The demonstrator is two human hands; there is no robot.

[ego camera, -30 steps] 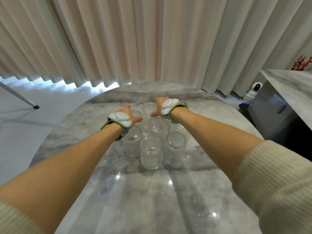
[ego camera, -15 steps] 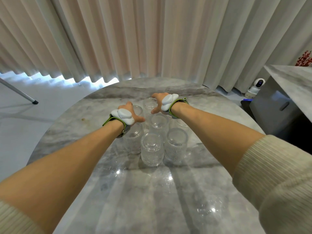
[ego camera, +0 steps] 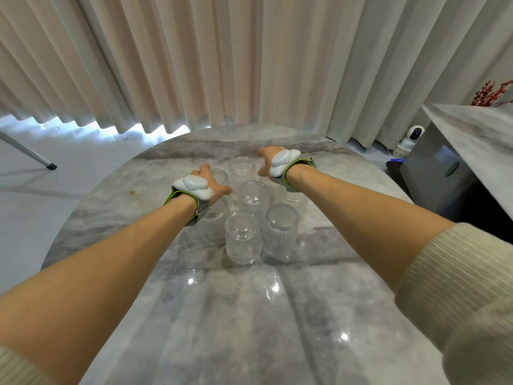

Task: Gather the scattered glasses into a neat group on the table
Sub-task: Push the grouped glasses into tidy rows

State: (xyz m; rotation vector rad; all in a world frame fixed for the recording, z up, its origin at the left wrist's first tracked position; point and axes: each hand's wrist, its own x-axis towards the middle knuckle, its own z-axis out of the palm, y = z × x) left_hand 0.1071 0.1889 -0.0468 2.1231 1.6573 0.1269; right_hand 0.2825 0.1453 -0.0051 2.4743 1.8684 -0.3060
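Note:
Several clear ribbed glasses stand close together in the middle of the round marble table. One glass is nearest me, and two more flank it. Behind them stand a centre glass and a far glass. My left hand wraps the left rear glass from the outside. My right hand curls over the right rear glass, which it mostly hides. Both wrists carry white strapped devices.
Pleated curtains hang just behind the table's far edge. A grey cabinet with a marble top stands at the right, with a small white camera on the floor beside it. A metal leg slants on the floor at the left.
Both hands stay on the rear glasses and have drawn slightly inward with them. My head has shifted a little, so the cluster sits lower in view.

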